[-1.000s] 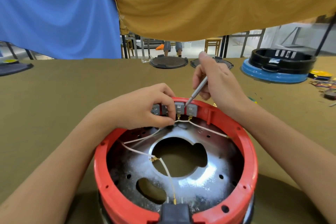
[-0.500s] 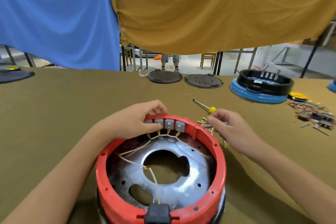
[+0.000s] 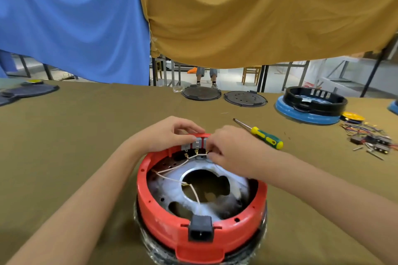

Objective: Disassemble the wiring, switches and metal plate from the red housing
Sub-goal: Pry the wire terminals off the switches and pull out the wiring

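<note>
The round red housing (image 3: 163, 219) sits open side up on the brown cloth in front of me. Inside lies the silver metal plate (image 3: 172, 191) with a large centre hole, crossed by thin white wires (image 3: 172, 169). Grey switches (image 3: 197, 143) line the housing's far wall. My left hand (image 3: 170, 133) grips the far rim and the switches from the left. My right hand (image 3: 228, 150) pinches at the right end of the switch row, where the wire terminals meet it. A black power socket (image 3: 200, 229) sits in the near wall.
A yellow-green screwdriver (image 3: 263, 135) lies on the cloth just right of my right hand. Loose wires and switches (image 3: 370, 138) are piled at far right. A black ring on a blue base (image 3: 310, 105) and two dark round lids (image 3: 224, 95) stand at the back.
My right hand laid the screwdriver down on the cloth and moved back left to the switch row. My left hand stayed on the far rim. The view tilted up.
</note>
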Available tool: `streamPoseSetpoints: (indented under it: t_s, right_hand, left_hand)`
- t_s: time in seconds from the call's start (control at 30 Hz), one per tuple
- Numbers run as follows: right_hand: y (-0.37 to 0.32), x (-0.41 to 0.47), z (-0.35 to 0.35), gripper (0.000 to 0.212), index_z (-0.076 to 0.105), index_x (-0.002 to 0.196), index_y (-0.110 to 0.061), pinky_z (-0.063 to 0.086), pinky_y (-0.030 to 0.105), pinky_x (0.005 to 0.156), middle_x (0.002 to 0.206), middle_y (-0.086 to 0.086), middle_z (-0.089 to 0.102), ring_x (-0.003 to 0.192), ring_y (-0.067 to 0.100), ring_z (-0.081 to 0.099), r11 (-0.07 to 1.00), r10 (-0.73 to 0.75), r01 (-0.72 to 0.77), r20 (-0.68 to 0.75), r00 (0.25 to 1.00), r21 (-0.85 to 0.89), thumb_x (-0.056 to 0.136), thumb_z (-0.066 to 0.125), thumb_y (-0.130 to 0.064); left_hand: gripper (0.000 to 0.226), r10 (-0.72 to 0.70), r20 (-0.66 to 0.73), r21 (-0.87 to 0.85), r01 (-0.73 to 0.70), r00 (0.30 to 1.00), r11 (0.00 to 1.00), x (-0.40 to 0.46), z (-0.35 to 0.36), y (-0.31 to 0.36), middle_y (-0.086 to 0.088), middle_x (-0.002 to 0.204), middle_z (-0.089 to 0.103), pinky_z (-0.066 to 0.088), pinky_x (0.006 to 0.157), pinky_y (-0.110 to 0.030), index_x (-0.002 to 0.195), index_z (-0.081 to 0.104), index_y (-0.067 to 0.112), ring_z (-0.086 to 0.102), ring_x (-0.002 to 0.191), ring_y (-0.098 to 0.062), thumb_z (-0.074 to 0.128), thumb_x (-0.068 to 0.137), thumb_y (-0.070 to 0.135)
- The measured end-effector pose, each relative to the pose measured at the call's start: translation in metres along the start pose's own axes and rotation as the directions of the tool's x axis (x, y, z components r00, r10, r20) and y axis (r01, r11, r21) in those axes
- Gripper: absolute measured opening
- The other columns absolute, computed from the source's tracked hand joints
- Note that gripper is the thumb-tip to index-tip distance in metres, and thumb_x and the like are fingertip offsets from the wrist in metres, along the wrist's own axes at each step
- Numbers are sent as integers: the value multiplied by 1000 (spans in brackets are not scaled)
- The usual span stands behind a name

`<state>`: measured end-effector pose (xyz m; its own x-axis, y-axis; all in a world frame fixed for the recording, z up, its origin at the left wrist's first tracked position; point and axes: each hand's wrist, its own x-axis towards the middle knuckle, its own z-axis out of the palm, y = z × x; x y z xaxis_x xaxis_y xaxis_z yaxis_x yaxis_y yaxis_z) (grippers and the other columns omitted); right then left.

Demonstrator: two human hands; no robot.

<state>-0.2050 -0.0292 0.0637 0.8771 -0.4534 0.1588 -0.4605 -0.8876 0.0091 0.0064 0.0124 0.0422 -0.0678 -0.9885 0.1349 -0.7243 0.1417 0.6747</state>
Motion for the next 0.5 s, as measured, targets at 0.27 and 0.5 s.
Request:
streamPoseSetpoints:
  t_s: [0.27, 0.5]
  right_hand:
    - [-10, 20, 31, 9, 60, 94, -16, 32, 34, 57, 94, 7, 63, 93, 28, 57, 952, -111, 109, 7, 994, -287, 92, 58, -8]
    - [-11, 19, 27, 20, 44, 80, -20, 30, 32, 61, 81, 4, 51, 75, 28, 49, 980, -33, 31, -6, 999, -195, 92, 58, -14]
  left_hand:
    - [25, 22, -39, -134, -27, 999, 991, 0, 5, -11, 11, 110, 74, 51, 101, -38, 119, 71, 30, 70, 103, -14, 65, 97, 21]
    - [25, 26, -42, -112, -30, 999, 993, 2, 5, -15, 16, 109, 73, 51, 100, -40, 119, 71, 35, 70, 101, -14, 65, 97, 25]
